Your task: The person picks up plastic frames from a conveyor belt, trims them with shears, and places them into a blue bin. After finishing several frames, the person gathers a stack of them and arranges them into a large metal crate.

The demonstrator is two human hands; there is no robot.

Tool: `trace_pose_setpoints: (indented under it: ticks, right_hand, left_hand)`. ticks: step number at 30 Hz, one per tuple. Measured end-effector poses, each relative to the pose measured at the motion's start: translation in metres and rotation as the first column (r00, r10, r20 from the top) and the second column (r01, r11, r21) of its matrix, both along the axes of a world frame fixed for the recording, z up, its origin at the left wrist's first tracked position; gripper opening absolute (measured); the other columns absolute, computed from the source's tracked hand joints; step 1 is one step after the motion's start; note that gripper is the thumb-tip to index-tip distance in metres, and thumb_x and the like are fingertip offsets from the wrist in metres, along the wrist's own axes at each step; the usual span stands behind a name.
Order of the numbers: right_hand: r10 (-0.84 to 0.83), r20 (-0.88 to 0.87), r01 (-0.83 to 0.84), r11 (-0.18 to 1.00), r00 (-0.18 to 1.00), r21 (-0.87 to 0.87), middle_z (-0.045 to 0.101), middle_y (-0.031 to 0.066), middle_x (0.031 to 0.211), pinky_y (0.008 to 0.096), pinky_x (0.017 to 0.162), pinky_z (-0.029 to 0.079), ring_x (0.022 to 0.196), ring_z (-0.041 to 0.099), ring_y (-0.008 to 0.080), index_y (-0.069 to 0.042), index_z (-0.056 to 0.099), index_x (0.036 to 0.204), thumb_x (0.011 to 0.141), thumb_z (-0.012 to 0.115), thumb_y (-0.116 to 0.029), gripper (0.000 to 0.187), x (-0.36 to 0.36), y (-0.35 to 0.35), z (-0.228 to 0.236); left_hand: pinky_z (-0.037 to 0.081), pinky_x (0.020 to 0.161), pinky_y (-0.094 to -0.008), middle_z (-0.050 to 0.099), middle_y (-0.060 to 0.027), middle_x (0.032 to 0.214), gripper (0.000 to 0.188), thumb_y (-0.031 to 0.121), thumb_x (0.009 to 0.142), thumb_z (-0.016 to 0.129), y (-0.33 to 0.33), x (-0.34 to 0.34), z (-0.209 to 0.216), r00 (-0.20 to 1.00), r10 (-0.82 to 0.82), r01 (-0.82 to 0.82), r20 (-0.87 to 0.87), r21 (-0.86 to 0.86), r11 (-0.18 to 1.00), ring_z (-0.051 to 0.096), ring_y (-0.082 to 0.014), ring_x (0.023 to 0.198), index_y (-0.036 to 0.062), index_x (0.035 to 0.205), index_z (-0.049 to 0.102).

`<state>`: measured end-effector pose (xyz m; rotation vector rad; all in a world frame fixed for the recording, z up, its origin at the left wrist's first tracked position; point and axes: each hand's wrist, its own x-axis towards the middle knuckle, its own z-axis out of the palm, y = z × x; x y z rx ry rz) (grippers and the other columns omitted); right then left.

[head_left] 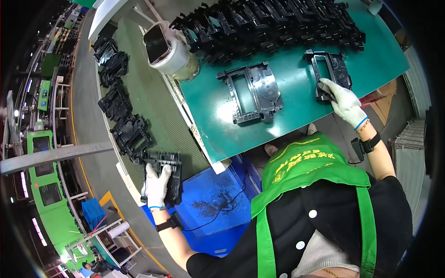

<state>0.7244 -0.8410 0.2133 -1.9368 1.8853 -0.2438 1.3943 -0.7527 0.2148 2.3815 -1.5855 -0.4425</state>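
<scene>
In a white knit glove, my left hand [157, 185] grips a black plastic frame part [174, 178] at the near end of the conveyor, above the edge of a blue bin; some fingers are hidden by the part. My right hand [344, 101], gloved alike, is closed on the near end of another black plastic frame [334, 69] on the green table [204, 125]. Between the hands, a wider black plastic frame [251, 92] with a rectangular opening lies flat on the table.
Several black parts stand in a dense row [273, 25] along the table's far side. More black parts [130, 132] line the conveyor belt [160, 125]. A white round container [174, 58] with a dark-screened device on top stands between them. Black bits lie in the blue bin [199, 185].
</scene>
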Motion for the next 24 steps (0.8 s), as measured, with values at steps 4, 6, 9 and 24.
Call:
trace_pose_setpoints:
  ticks: [4, 6, 9, 24]
  right_hand:
    - [0.032, 0.083, -0.028, 0.998, 0.996, -0.054, 0.071, 0.0103, 0.126, 0.0364, 0.099, 0.056, 0.113, 0.07, 0.0287, -0.016, 0.053, 0.146, 0.085, 0.061, 0.014, 0.069, -0.019, 0.002, -0.01]
    - [0.047, 0.1, -0.04, 0.997, 0.994, -0.069, 0.072, 0.0104, 0.124, 0.037, 0.098, 0.056, 0.112, 0.07, 0.0294, -0.016, 0.054, 0.145, 0.085, 0.06, 0.014, 0.067, -0.025, 0.003, -0.01]
    - [0.081, 0.119, -0.069, 0.992, 0.99, -0.107, 0.072, 0.0107, 0.12, 0.0382, 0.094, 0.057, 0.108, 0.071, 0.0309, -0.015, 0.055, 0.143, 0.085, 0.06, 0.013, 0.065, -0.028, 0.001, -0.003]
    - [0.228, 0.265, -0.153, 0.949, 0.937, -0.277, 0.073, 0.014, 0.107, 0.0427, 0.086, 0.057, 0.097, 0.071, 0.0339, -0.01, 0.065, 0.126, 0.082, 0.057, 0.01, 0.049, -0.07, 0.004, 0.016]
  left_hand:
    - [0.048, 0.106, -0.0456, 0.066, -0.029, 0.127, 0.084, 0.05, 0.087, 0.08, -0.044, -0.1, 0.039, 0.974, -0.099, 0.063, -0.202, -0.18, 0.982, 0.065, -0.0395, 0.12, -0.0027, 0.143, 0.048]
    - [0.047, 0.103, -0.0431, 0.067, -0.0278, 0.124, 0.077, 0.049, 0.09, 0.078, -0.081, -0.154, 0.06, 0.994, -0.008, 0.004, -0.111, -0.04, 0.999, 0.064, -0.0353, 0.117, -0.01, 0.133, 0.054]
    - [0.048, 0.102, -0.0421, 0.067, -0.0273, 0.122, 0.075, 0.05, 0.089, 0.078, -0.121, -0.169, 0.024, 0.997, 0.022, -0.03, -0.071, -0.106, 0.994, 0.065, -0.0347, 0.115, -0.009, 0.129, 0.056]
    - [0.05, 0.098, -0.0396, 0.069, -0.0212, 0.117, 0.077, 0.056, 0.087, 0.078, -0.173, -0.376, -0.005, 0.901, -0.196, 0.202, -0.387, -0.026, 0.979, 0.066, -0.0312, 0.109, -0.0071, 0.126, 0.059]
